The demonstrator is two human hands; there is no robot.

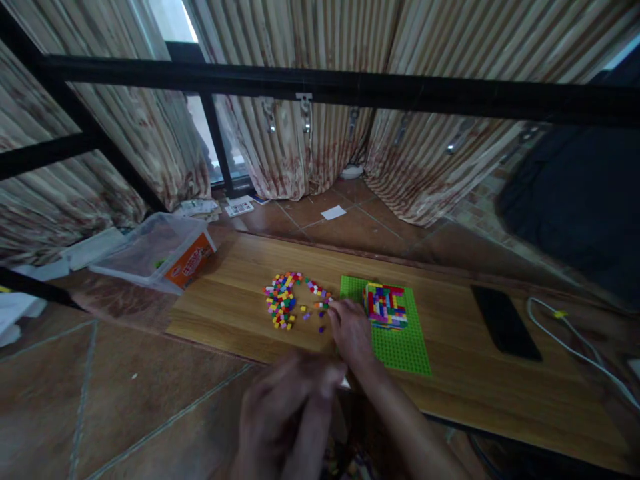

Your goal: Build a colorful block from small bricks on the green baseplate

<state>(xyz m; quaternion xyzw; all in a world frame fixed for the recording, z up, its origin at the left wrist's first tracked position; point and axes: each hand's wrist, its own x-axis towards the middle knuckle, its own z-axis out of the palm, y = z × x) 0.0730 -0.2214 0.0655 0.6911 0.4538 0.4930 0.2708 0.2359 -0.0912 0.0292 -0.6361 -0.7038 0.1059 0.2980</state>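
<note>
On the wooden board [240, 300], right hand [353, 330] curled over loose bricks [283, 300], left hand [285, 407] blurred, grip unclear.

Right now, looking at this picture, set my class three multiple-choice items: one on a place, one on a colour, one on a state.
1. Where does the heap of loose small bricks lie?
A. on the baseplate
B. on the wooden board, left of the baseplate
C. in the plastic box

2. What colour is the baseplate under the stacked brick build?
A. green
B. blue
C. white

3. How does the clear plastic box lie?
A. upright with lid on
B. tipped on its side
C. stacked on the phone

Answers:
1 B: the heap sits on the wooden board beside the plate's left edge, near the right hand.
2 A: bright green shows around the build.
3 B: its orange label faces sideways and its wall slants to the floor.

The left hand is blurred.
</note>
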